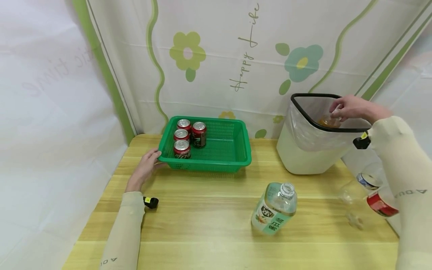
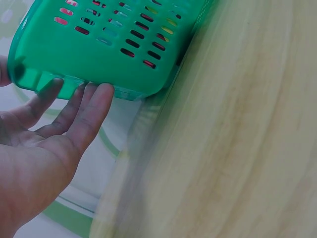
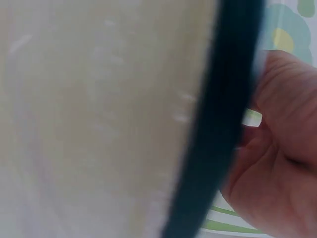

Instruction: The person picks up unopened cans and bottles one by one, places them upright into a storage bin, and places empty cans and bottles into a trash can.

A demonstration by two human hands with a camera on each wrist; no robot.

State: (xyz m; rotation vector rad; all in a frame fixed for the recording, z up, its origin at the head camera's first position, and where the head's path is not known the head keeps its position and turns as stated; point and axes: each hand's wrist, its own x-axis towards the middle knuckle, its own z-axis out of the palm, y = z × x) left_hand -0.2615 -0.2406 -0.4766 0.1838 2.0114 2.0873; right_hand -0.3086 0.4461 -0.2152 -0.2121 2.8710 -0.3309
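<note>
At the left end of the green plastic basket, my left hand holds the rim, its fingers reaching under the lip in the left wrist view. Several red and dark soda cans stand upright in the basket's left half. My right hand is over the opening of the lined trash bin and grips a clear plastic bottle by its top. Something orange-yellow shows low on that bottle. The bin's dark rim hides the bottle in the right wrist view.
A capless clear bottle with a green label stands at the table's middle right. Under my right forearm lie clear bottles, one with a red label and one with a blue label. A printed curtain hangs behind the wooden table.
</note>
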